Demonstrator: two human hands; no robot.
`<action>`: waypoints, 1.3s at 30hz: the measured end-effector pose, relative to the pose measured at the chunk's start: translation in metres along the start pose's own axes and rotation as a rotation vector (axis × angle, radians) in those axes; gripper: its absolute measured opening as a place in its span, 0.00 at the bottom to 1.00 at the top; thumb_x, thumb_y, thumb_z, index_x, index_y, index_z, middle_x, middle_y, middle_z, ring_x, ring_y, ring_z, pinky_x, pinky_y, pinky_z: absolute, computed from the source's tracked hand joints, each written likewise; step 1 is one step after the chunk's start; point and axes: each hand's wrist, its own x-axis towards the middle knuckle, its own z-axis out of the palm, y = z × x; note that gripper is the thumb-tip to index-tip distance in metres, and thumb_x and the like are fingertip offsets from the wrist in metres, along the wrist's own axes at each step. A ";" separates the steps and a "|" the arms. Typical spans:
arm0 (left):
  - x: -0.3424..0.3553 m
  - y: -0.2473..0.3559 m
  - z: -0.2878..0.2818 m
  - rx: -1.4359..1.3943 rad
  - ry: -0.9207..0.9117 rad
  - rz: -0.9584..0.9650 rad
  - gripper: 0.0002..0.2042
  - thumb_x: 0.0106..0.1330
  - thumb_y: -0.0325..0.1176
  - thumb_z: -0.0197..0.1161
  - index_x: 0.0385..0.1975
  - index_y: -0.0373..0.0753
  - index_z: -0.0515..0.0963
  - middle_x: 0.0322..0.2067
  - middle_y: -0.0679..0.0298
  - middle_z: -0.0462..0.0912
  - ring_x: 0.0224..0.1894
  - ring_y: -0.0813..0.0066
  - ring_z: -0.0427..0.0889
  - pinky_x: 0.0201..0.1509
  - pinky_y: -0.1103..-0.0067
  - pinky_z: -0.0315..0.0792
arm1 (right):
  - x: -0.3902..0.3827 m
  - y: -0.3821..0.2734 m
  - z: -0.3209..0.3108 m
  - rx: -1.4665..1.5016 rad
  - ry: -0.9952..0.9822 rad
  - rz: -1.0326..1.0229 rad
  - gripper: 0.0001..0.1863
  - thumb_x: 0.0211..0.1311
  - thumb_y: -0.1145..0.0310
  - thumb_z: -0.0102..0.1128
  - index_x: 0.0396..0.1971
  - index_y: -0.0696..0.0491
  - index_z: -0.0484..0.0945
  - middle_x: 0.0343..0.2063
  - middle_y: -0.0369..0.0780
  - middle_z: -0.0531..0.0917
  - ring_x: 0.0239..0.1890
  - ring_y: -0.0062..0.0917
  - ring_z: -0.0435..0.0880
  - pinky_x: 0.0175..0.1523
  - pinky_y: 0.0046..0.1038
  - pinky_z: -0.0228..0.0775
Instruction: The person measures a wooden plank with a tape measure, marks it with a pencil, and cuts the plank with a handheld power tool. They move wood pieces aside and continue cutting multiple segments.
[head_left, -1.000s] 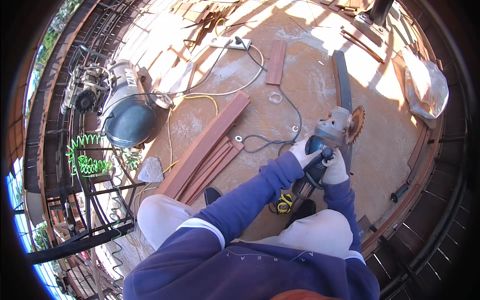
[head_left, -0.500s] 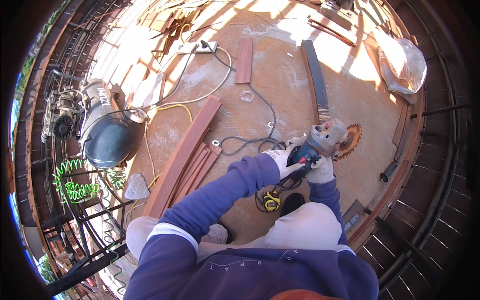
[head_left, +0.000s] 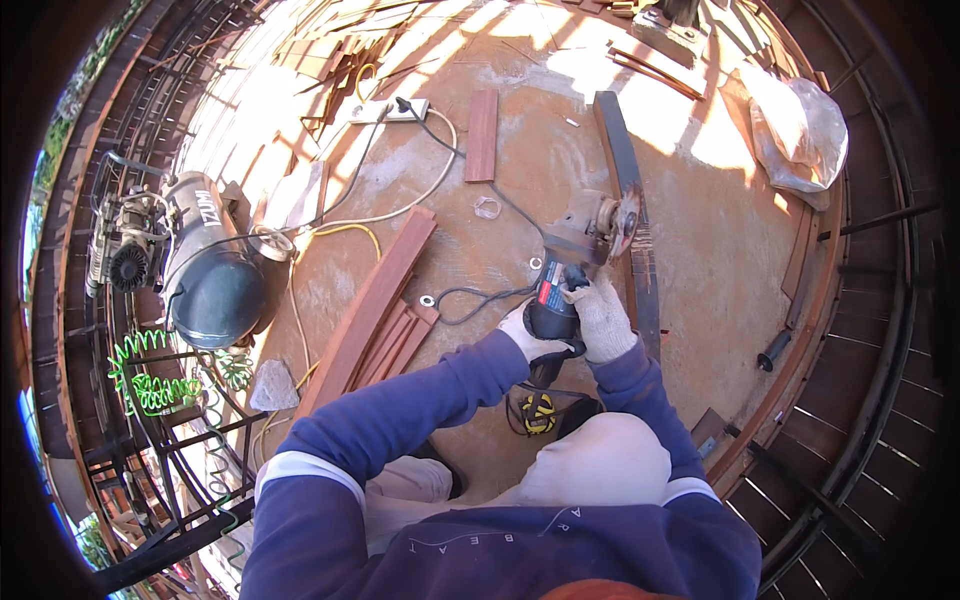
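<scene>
My left hand [head_left: 525, 330], in a white glove, is wrapped round the rear of a blue-and-black angle grinder [head_left: 560, 260]. My gloved right hand [head_left: 600, 312] grips the same tool beside its upper body. Its toothed saw blade [head_left: 626, 222] appears nearly edge-on over a long dark beam [head_left: 610, 120], where pale cut marks show; whether it touches the wood I cannot tell. A yellow-and-black tape measure [head_left: 538, 410] lies on the floor below the grinder, among dark cable.
An air compressor [head_left: 215, 290] with green coiled hoses stands at left. Reddish planks [head_left: 370, 310], a short board [head_left: 481, 135], a white power strip [head_left: 365, 112] with cables and a pale stone [head_left: 272, 388] lie around. A plastic bag [head_left: 805, 135] rests at upper right, near a metal railing.
The grinder has moved up and left in the picture and turned, so its blade now appears edge-on at the beam. Both hands moved with it and kept hold; the camera view shifted slightly.
</scene>
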 end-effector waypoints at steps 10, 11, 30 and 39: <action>-0.122 0.059 -0.168 -0.466 0.452 -0.356 0.20 0.63 0.36 0.72 0.51 0.36 0.75 0.31 0.58 0.82 0.31 0.64 0.86 0.35 0.70 0.84 | 0.047 -0.011 -0.104 -1.269 0.272 0.035 0.29 0.46 0.66 0.72 0.49 0.61 0.75 0.47 0.56 0.81 0.52 0.53 0.79 0.58 0.43 0.73; -0.134 0.067 -0.179 -0.502 0.462 -0.323 0.20 0.64 0.37 0.70 0.51 0.35 0.74 0.32 0.58 0.82 0.32 0.64 0.86 0.36 0.69 0.85 | 0.049 -0.008 -0.105 -1.266 0.262 0.023 0.28 0.46 0.67 0.71 0.48 0.60 0.75 0.46 0.57 0.81 0.52 0.53 0.79 0.58 0.43 0.72; -0.105 0.066 -0.218 -0.736 0.242 0.133 0.21 0.64 0.31 0.68 0.55 0.32 0.73 0.35 0.57 0.83 0.35 0.62 0.87 0.38 0.69 0.83 | 0.091 -0.073 0.097 -1.199 -0.325 -0.096 0.32 0.58 0.65 0.68 0.62 0.58 0.71 0.53 0.47 0.81 0.56 0.38 0.81 0.62 0.35 0.72; -0.041 0.091 -0.174 -1.033 -0.526 0.308 0.23 0.65 0.39 0.70 0.55 0.34 0.73 0.42 0.53 0.83 0.42 0.58 0.86 0.46 0.64 0.84 | 0.112 -0.150 0.245 0.060 -0.709 0.429 0.38 0.58 0.62 0.71 0.65 0.61 0.66 0.55 0.51 0.79 0.59 0.44 0.80 0.66 0.47 0.73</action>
